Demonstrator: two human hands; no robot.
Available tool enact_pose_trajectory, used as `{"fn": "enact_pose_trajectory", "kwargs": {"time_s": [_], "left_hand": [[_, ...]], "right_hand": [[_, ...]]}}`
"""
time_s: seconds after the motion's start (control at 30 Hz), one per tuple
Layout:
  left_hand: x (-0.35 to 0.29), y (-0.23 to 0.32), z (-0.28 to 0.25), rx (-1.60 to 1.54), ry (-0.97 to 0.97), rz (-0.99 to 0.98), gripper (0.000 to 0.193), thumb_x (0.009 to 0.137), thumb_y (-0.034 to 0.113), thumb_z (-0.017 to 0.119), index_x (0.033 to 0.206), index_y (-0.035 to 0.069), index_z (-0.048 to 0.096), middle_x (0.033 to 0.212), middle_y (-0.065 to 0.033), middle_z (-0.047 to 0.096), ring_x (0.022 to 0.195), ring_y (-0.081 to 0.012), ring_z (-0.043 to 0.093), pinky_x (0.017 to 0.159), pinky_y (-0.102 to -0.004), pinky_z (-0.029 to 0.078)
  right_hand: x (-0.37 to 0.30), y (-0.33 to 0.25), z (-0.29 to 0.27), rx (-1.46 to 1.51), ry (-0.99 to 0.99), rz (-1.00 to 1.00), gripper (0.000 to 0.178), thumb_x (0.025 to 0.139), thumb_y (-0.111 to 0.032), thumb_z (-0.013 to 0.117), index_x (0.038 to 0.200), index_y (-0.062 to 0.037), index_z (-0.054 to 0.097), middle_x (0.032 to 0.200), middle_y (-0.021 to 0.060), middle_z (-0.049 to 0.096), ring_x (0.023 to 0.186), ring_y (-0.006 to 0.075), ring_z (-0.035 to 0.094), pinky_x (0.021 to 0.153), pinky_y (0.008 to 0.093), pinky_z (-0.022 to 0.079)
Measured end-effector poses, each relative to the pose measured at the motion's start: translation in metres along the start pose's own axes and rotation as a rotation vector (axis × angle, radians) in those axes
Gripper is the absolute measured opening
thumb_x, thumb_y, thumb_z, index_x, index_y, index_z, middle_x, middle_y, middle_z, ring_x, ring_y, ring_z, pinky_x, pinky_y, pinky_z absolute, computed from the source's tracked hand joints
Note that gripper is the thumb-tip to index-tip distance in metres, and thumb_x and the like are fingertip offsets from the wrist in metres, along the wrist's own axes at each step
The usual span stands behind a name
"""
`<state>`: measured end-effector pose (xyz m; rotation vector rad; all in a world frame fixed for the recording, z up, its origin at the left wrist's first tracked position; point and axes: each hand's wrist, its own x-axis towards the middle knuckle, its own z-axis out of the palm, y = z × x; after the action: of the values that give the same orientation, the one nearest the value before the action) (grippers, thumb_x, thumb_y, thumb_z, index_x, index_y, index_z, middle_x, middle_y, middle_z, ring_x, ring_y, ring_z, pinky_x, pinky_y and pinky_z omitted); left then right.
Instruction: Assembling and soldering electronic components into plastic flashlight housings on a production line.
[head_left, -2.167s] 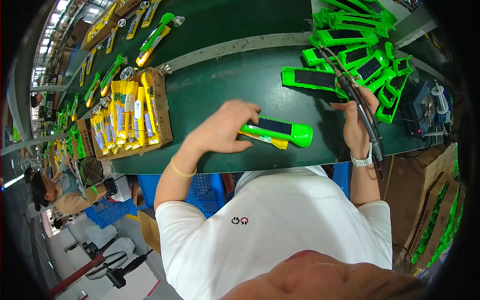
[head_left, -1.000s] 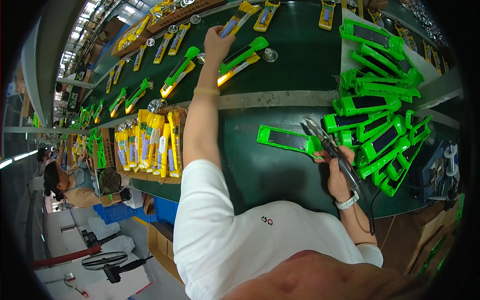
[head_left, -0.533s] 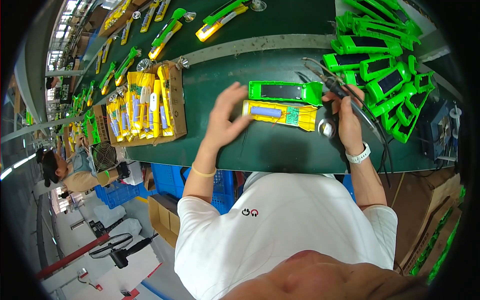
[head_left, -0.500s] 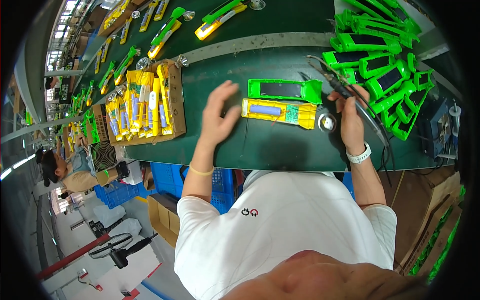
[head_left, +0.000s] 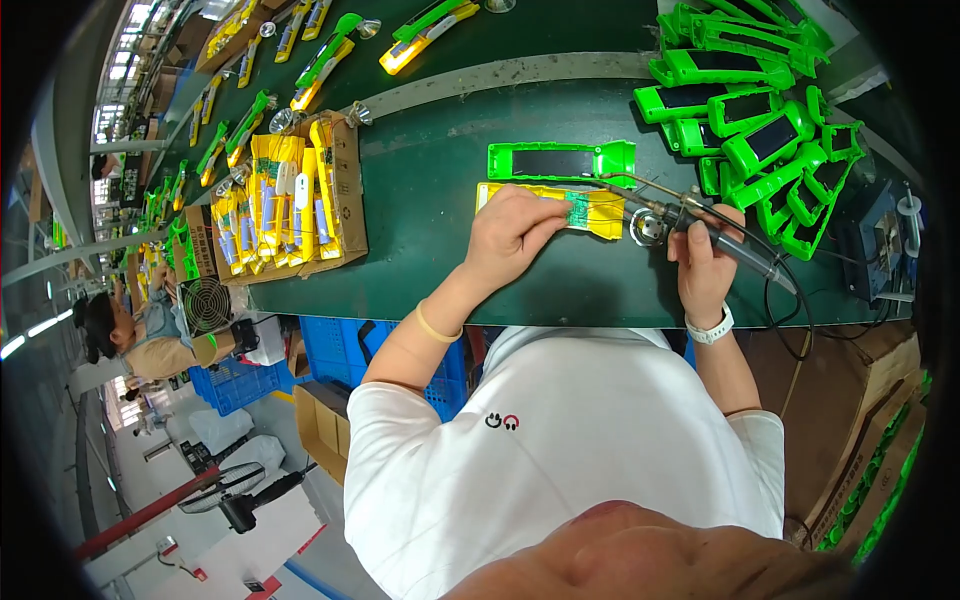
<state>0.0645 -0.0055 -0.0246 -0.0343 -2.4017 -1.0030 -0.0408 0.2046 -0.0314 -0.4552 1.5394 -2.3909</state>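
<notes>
A yellow lamp housing with a green circuit board lies on the green bench in front of me. My left hand covers much of its left part, thumb and fingertips pinched at the board's edge; what they hold, if anything, is too small to make out. My right hand grips a soldering iron, its thin tip pointing left above the board. A round silvery lamp head sits at the housing's right end. Just beyond lies a green cover with a dark panel.
To the left, a cardboard box holds several yellow housings. Green covers are heaped at the right, near a blue soldering station. Across a metal rail lie more lamps. A person works at far left.
My left hand has moved right onto the yellow housing, and its spread fingers have closed to a pinch. The soldering iron has swung lower and left, its tip now above the board.
</notes>
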Motion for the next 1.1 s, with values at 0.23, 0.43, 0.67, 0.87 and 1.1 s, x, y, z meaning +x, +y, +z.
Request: {"fn": "enact_pose_trajectory", "kwargs": {"time_s": [0.23, 0.43, 0.67, 0.87, 1.1], "left_hand": [[0.016, 0.006, -0.006, 0.173, -0.106, -0.005, 0.013, 0.068, 0.005, 0.07, 0.078, 0.005, 0.063, 0.079, -0.0071, 0.055, 0.075, -0.0225, 0.052, 0.064, -0.0298, 0.044], [0.026, 0.014, -0.009, 0.175, -0.147, -0.198, 0.011, 0.066, 0.002, 0.068, 0.075, 0.003, 0.062, 0.081, -0.0078, 0.049, 0.076, -0.0212, 0.051, 0.064, -0.0304, 0.046], [0.029, 0.014, -0.014, 0.175, -0.224, -0.21, 0.011, 0.066, 0.001, 0.068, 0.075, 0.003, 0.061, 0.081, -0.0078, 0.05, 0.076, -0.0212, 0.052, 0.064, -0.0294, 0.047], [0.028, 0.014, -0.012, 0.185, -0.217, -0.215, 0.011, 0.066, 0.002, 0.068, 0.075, 0.003, 0.062, 0.081, -0.0078, 0.049, 0.076, -0.0207, 0.052, 0.063, -0.0291, 0.047], [0.028, 0.014, -0.012, 0.184, -0.221, -0.199, 0.01, 0.066, 0.0, 0.064, 0.074, 0.001, 0.059, 0.087, -0.0118, 0.048, 0.075, -0.0247, 0.053, 0.064, -0.0323, 0.047]], "right_hand": [[0.0, 0.004, -0.004, -0.121, -0.076, 0.055, 0.026, 0.084, -0.008, 0.058, 0.096, -0.005, 0.035, 0.072, 0.0049, 0.05, 0.054, 0.0079, 0.047, 0.046, 0.0203, 0.04], [-0.001, 0.008, -0.005, -0.205, -0.157, 0.068, 0.028, 0.083, -0.007, 0.06, 0.096, -0.0037, 0.036, 0.075, 0.0034, 0.051, 0.059, 0.0041, 0.046, 0.049, 0.0174, 0.038], [0.001, 0.009, -0.002, -0.24, -0.213, 0.104, 0.026, 0.083, -0.006, 0.06, 0.095, -0.0037, 0.038, 0.075, 0.0015, 0.049, 0.059, 0.0024, 0.043, 0.049, 0.0164, 0.034], [0.002, 0.008, 0.002, -0.209, -0.177, 0.149, 0.025, 0.084, -0.006, 0.059, 0.097, -0.0038, 0.038, 0.076, 0.0028, 0.051, 0.059, 0.0041, 0.046, 0.05, 0.0174, 0.039], [0.0, 0.006, -0.006, -0.143, -0.146, 0.144, 0.025, 0.086, -0.012, 0.056, 0.099, -0.0037, 0.037, 0.078, 0.0065, 0.052, 0.057, 0.0084, 0.049, 0.05, 0.0206, 0.042]]}}
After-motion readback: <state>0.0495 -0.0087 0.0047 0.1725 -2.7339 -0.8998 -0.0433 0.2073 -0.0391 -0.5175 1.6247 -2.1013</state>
